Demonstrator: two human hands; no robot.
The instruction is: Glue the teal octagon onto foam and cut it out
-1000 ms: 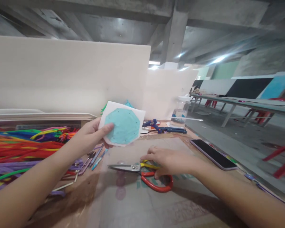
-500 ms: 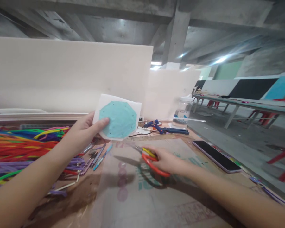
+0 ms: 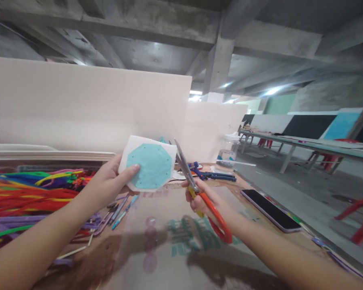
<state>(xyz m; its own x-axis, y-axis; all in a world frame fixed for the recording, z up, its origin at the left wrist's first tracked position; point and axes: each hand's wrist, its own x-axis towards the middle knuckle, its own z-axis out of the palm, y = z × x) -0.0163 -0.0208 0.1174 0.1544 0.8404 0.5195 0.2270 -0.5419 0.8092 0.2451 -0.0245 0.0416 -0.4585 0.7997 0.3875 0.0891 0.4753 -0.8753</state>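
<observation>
My left hand [image 3: 117, 173] pinches a white sheet [image 3: 133, 143] by its left side, thumb in front. On the sheet is a light-blue octagon [image 3: 153, 165] with small dark dots near its corners. In my right hand [image 3: 207, 201] is a pair of scissors [image 3: 187, 171] with red and yellow handles. The blades point up and stand slightly apart, close to the sheet's right edge; whether they touch it I cannot tell. Below both hands lies a printed plastic-looking sheet [image 3: 157, 249] with green and reddish marks.
Many coloured pipe cleaners [image 3: 27, 193] lie at the left, beside several pens [image 3: 124, 213]. Behind are a blue glue gun [image 3: 196, 169], dark blue pliers [image 3: 220, 176] and a clear jar [image 3: 228, 149]. A phone [image 3: 270, 209] lies at the right; white boards [image 3: 87, 108] stand at the back.
My right hand has raised the scissors from low over the table to beside the white sheet, turning the blades upward. The left hand keeps its hold. The view has tilted up slightly.
</observation>
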